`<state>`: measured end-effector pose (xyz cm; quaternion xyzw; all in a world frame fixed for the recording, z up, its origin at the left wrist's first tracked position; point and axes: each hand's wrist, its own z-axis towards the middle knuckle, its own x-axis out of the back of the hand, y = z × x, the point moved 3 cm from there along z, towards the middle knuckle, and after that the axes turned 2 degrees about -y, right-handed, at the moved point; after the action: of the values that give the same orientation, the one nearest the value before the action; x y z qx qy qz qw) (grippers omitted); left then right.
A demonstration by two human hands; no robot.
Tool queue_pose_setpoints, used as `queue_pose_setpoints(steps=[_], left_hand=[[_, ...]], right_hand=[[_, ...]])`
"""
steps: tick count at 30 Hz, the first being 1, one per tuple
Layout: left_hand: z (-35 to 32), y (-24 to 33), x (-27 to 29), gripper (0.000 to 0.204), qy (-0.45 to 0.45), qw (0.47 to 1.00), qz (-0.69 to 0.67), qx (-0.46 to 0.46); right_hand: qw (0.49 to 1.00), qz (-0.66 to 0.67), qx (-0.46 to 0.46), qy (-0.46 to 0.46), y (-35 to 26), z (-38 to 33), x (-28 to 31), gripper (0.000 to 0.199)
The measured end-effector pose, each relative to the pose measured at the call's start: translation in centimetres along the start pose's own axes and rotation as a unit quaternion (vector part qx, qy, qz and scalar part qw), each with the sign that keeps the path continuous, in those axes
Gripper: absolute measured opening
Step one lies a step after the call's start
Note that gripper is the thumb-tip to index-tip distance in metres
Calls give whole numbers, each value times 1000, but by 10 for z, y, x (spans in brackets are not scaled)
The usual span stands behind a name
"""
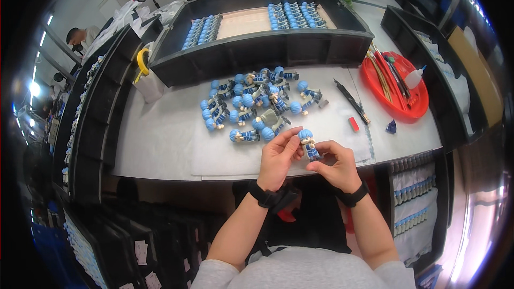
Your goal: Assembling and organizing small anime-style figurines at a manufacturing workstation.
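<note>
**Figurine in hand, loose pile on the table, tray part filled**

Figurine (pixel 308 143): small doll, round light-blue head, blue body with pale trim. Held upright-ish between both hands, above the near edge of the white table (pixel 160 144), just in front of the person.

Left hand (pixel 278 158): fingers curled, thumb and forefinger tips pinched at the figurine's head. Right hand (pixel 334 163): closed around the lower body from the right side. Both hands narrow, gripping the same piece. Black bands on both wrists.

Progress, judged from layout only:
- Loose pile of figurines (pixel 254 104) lies on the table just beyond the hands, tumbled at all angles. Looks like the lot not yet handled.
- Black tray (pixel 257 48) behind it holds two neat rows of similar figurines, one at left, one at right, bare middle. Looks like finished stock; tray far from full.
- So roughly midway at best, plenty left.

Red dish (pixel 396 83) with tools and a small glue bottle sits well to the right, untouched. Can't tell what detail is being worked on; too small.
</note>
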<state>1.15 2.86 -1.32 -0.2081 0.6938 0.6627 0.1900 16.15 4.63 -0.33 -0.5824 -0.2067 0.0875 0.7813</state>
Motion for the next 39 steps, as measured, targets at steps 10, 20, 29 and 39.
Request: queue_pose_setpoints(steps=[10, 20, 29, 39], left_hand=[[0, -2, 2, 28, -8, 1000, -6, -2], [1, -2, 0, 27, 1, 1000, -9, -6], [2, -2, 0, 23, 22, 999, 35, 3], [0, -1, 1, 24, 34, 999, 43, 2]], right_hand=[[1000, 1, -2, -2, 0, 1, 0, 38], [1000, 5, 9, -6, 1, 0, 0, 38], [1000, 19, 20, 7, 8, -2, 1, 36], [999, 22, 28, 3, 3, 0, -1, 35]])
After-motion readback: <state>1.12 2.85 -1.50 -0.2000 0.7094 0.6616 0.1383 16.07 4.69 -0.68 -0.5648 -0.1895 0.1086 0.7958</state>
